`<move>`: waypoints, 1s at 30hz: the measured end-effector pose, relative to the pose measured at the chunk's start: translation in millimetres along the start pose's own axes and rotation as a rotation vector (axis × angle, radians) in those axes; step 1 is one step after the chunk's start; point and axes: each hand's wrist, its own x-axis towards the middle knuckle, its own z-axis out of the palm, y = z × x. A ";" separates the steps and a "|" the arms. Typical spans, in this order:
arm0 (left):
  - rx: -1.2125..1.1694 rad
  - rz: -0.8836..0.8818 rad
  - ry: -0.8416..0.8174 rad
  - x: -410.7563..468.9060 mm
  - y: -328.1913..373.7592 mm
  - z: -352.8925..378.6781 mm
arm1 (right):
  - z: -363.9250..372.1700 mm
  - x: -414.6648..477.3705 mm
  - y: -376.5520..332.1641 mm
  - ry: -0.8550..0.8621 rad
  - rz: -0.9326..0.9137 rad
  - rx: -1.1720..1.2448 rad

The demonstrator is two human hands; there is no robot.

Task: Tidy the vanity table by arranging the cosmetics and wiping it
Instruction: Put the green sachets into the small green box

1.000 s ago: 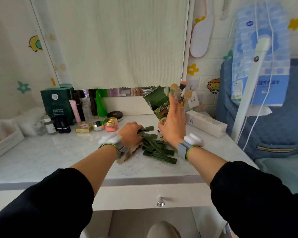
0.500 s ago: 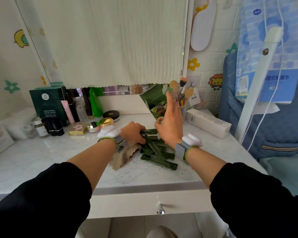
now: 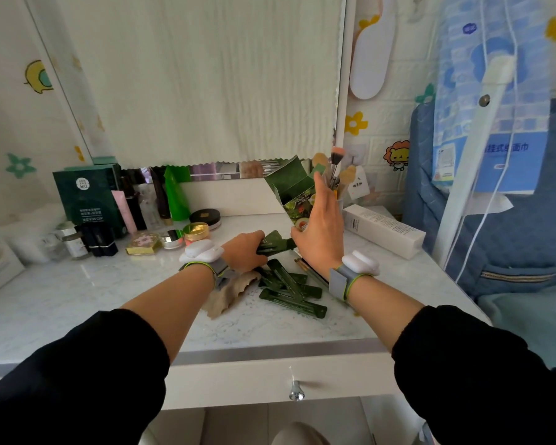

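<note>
My feed is bright and evenly lit by soft daylight. The drawer knob [image 3: 297, 391] throws a faint shadow to the right, so the light comes from the left. Weak shadows lie under the green sachets [image 3: 292, 297], and the marble tabletop [image 3: 77, 290] shows a mild sheen. The right hand [image 3: 321, 239] has slightly smeared fingertips. The white pole [image 3: 472, 149] and black sleeves [image 3: 77, 380] bow at the edges.

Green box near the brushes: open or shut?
Open: the green box has its top flap lifted clear of the mouth.
</note>
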 end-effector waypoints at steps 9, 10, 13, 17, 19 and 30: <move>-0.141 -0.130 0.126 -22.8 5.1 -9.9 | -5.4 -5.2 -6.3 -0.010 0.065 0.032; -0.147 -0.141 0.132 -26.3 5.5 -11.9 | -6.5 -5.5 -7.6 -0.010 0.072 0.033; -0.195 -0.164 0.155 -35.3 3.3 -17.4 | -10.6 -6.6 -11.7 -0.011 0.084 0.025; -0.413 -0.182 0.280 -38.1 -3.1 -21.6 | -14.8 -7.9 -19.0 -0.022 0.090 0.009; -0.617 -0.185 0.372 -41.5 -2.1 -26.4 | -16.4 -9.1 -22.9 -0.025 0.087 0.000; -0.901 -0.105 0.720 -55.4 32.9 -68.2 | -13.2 -19.1 -42.8 -0.104 0.026 -0.134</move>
